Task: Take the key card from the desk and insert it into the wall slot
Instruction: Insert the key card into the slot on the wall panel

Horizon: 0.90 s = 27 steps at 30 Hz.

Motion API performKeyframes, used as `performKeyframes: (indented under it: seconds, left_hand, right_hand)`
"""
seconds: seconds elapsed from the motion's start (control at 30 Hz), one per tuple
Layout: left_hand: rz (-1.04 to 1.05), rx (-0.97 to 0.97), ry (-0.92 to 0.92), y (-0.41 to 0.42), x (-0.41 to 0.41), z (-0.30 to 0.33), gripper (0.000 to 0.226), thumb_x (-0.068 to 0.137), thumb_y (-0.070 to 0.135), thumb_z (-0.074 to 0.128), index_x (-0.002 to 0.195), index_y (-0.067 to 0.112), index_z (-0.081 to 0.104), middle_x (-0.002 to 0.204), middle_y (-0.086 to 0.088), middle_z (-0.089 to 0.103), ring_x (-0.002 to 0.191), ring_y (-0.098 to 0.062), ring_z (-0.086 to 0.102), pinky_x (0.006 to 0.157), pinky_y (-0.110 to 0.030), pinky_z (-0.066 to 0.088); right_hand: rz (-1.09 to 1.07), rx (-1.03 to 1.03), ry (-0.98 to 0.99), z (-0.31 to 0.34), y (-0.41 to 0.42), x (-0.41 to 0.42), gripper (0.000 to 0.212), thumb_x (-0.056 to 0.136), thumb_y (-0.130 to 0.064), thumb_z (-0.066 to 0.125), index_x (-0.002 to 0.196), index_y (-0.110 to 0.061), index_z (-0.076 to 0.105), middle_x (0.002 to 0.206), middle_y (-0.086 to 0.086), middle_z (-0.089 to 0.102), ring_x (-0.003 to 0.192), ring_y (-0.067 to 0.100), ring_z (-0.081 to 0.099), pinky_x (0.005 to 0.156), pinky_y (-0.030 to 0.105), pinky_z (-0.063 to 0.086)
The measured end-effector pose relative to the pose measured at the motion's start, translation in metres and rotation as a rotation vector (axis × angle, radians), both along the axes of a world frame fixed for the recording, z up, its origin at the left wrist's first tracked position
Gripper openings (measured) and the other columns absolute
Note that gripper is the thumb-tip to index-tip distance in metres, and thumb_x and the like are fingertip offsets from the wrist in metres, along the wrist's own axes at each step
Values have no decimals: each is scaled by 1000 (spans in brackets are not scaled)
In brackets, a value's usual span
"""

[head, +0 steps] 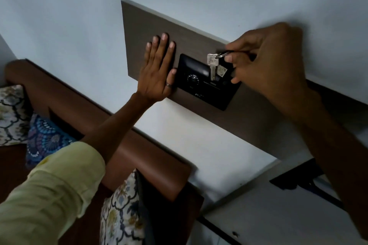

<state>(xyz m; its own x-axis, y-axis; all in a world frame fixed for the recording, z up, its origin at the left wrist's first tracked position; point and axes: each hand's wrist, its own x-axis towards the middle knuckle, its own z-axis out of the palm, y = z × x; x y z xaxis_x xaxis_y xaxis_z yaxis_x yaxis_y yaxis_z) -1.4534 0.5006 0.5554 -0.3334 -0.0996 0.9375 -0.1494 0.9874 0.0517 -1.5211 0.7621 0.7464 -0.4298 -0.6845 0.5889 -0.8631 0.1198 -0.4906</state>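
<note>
Near the camera, the left hand [159, 69] lies flat and open on the wood panel [159, 26], likely bracing. Beyond it, the right hand [264, 61] pinches the key ring [221, 55] at the black wall unit [207, 83]; keys [212, 65] dangle, the card itself hidden.

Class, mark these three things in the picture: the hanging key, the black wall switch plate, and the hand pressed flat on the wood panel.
key [212, 65], head view, on its silver blade
black wall switch plate [199, 93], head view, lower face
left hand [157, 74], head view, back of the hand
</note>
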Motion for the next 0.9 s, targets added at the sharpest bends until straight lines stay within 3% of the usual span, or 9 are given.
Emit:
performKeyframes:
  seconds: [0.1, 0.27, 0.47, 0.6, 0.67, 0.73, 0.77, 0.83, 0.9]
  left_hand:
    - [-2, -19, 28, -3, -2, -1, 62, 114, 33, 30, 161, -7, 32, 162, -41, 36, 156, -54, 25, 133, -59, 15]
    - [-32, -12, 60, -7, -3, -2, 62, 113, 33, 32, 163, -4, 30, 163, -38, 34, 166, -30, 6, 134, -58, 14]
    - [-35, -7, 89, -10, -7, -4, 62, 114, 35, 31, 161, -5, 33, 162, -39, 36, 167, -25, 1, 133, -57, 13]
    - [-47, 11, 97, -11, -8, -9, 61, 113, 34, 32, 161, -5, 34, 162, -38, 36, 167, -26, 2, 133, -57, 13]
    - [-32, -2, 94, -11, -7, -7, 61, 113, 34, 33, 160, -5, 34, 162, -38, 36, 167, -26, 1, 134, -57, 12]
    - [-33, 11, 66, -13, -5, -5, 61, 114, 35, 33, 161, -3, 33, 164, -34, 32, 167, -23, -3, 135, -55, 9]
    - [-28, 17, 57, -11, -4, -4, 61, 114, 35, 33, 162, -2, 32, 165, -33, 31, 167, -21, -4, 135, -54, 7]
    - [-12, 36, 37, -8, -3, -3, 60, 114, 34, 34, 163, -1, 30, 166, -33, 30, 167, -21, -5, 136, -53, 6]
    - [-20, 39, 7, -7, 0, 1, 60, 114, 33, 34, 164, 0, 28, 167, -32, 29, 166, -22, -4, 136, -52, 5]
  right_hand:
    - [-37, -47, -61, -3, 6, -2, 20, 78, -7, 79, 88, -24, 79, 77, -6, 77, 54, 13, 75, 47, 35, 63]
    - [-81, -42, -76, -18, 3, 0, 15, 82, -7, 77, 95, -14, 80, 79, -1, 77, 56, 14, 75, 49, 37, 64]
    - [-133, -10, -2, -21, -10, 8, 17, 86, -7, 74, 101, -11, 80, 87, 1, 78, 51, 12, 73, 45, 18, 55]
    - [-230, 12, 218, -22, -15, 15, 17, 86, -11, 73, 101, -12, 81, 97, 5, 81, 80, 22, 77, 84, 38, 62]
    - [-239, 27, 281, -26, -14, 19, 16, 87, -9, 73, 100, -11, 81, 96, 4, 81, 83, 12, 73, 89, 20, 55]
    - [-260, 28, 263, -31, -11, 25, 18, 88, -5, 71, 101, -10, 81, 97, 1, 80, 83, -3, 65, 83, -1, 45]
    - [-258, 9, 257, -33, -10, 28, 18, 88, -2, 70, 100, -9, 81, 97, 1, 80, 84, -5, 63, 82, -5, 43]
    - [-253, -37, 272, -38, -7, 34, 16, 88, 0, 69, 97, -6, 81, 93, 8, 80, 81, 2, 67, 80, 0, 46]
    - [-246, -56, 297, -40, -9, 34, 14, 90, -2, 68, 96, -5, 81, 89, 13, 80, 81, 21, 74, 81, 19, 55]
